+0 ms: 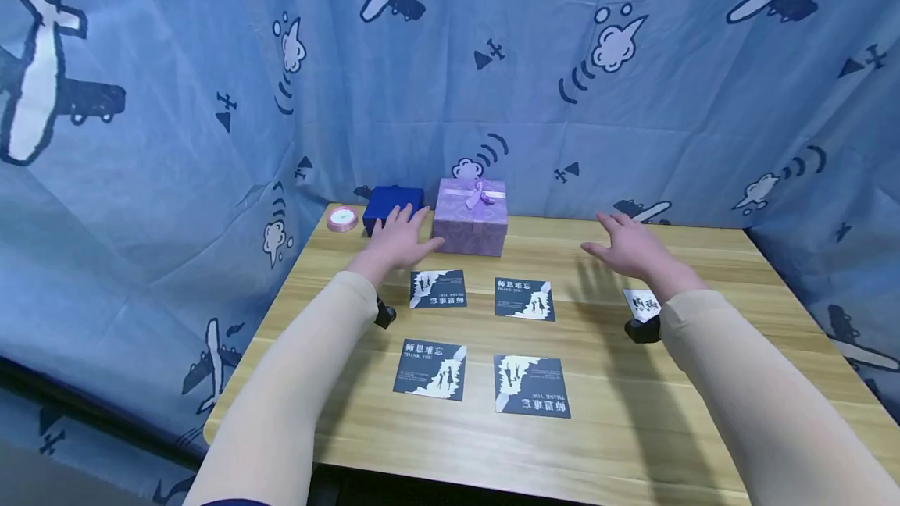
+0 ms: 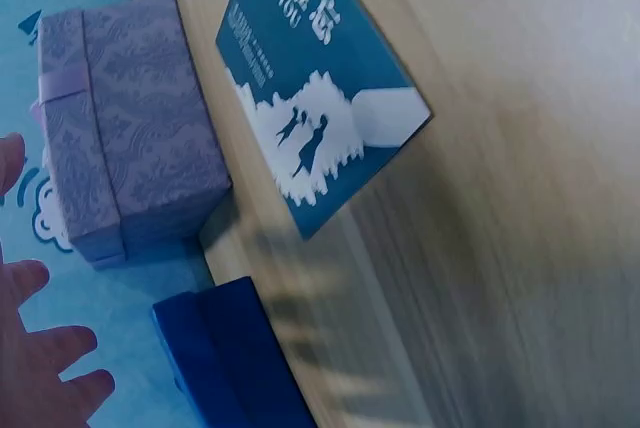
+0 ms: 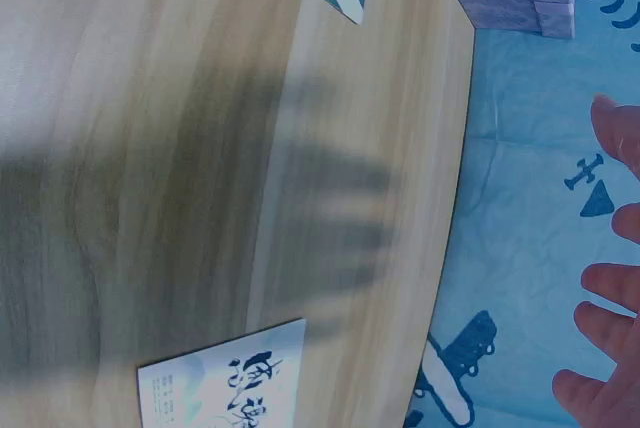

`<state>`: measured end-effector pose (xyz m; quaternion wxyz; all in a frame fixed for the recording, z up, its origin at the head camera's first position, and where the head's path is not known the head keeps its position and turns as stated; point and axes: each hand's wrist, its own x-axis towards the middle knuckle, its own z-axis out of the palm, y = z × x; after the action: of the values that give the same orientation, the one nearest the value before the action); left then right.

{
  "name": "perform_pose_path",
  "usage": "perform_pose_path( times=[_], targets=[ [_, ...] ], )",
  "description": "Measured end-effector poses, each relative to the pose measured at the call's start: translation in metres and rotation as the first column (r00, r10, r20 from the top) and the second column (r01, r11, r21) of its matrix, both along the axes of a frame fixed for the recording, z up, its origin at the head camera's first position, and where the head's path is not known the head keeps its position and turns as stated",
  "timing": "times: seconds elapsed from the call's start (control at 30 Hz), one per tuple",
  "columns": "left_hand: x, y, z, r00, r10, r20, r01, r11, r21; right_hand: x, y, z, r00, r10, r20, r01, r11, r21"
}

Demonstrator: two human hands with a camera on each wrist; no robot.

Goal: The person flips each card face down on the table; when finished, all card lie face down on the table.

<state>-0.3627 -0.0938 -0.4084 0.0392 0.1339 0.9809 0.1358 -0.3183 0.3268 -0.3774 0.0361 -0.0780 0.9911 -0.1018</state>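
Curtain: blue fabric [image 1: 534, 123] printed with airplanes and clouds, behind the worktop.
Worktop: light wood-grain surface [image 1: 555, 244], carrying all boxes and cards.
Purple gift box: patterned, ribbon bow on lid [image 1: 467, 229]; back edge, right of the blue box.
Blue box: closed [image 1: 394, 197]; beyond the left fingers, partly covered by them in the head view.
Left hand: raised over the worktop [image 1: 399, 243], fingers spread; grip released, nearest the two boxes.
Right hand: raised [image 1: 636, 254], fingers apart; grip released and bare.
Dark THANK YOU cards: four, two rows of two, mid-worktop; far-left [image 1: 450, 287] and near-right [image 1: 530, 385] upside down.
White card: brush-style characters [image 1: 640, 301]; below the right wrist.
Pink ribbon roll: flat [image 1: 342, 217], left of the blue box.
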Motion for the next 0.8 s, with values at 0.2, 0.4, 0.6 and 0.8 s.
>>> perform_pose_path(
  times=[0.2,0.4,0.6,0.8],
  targets=[
    [0.001,0.009,-0.008,0.999,-0.028,-0.045,0.028,1.000,-0.002,0.003,0.003,-0.006,0.999,0.012,0.041,-0.012,1.000,-0.004],
    [0.001,0.016,-0.015,0.992,-0.124,-0.010,0.124,0.992,0.034,0.007,0.008,-0.012,0.999,0.010,0.050,-0.008,1.000,-0.026],
    [0.010,0.016,-0.025,0.963,-0.184,0.198,0.193,0.981,-0.030,0.007,0.008,-0.018,0.997,0.021,0.074,-0.018,0.999,-0.043],
    [0.016,0.017,-0.032,0.955,-0.183,0.234,0.211,0.972,-0.103,0.005,0.003,-0.021,0.995,0.028,0.097,-0.022,0.998,-0.063]
  ],
)
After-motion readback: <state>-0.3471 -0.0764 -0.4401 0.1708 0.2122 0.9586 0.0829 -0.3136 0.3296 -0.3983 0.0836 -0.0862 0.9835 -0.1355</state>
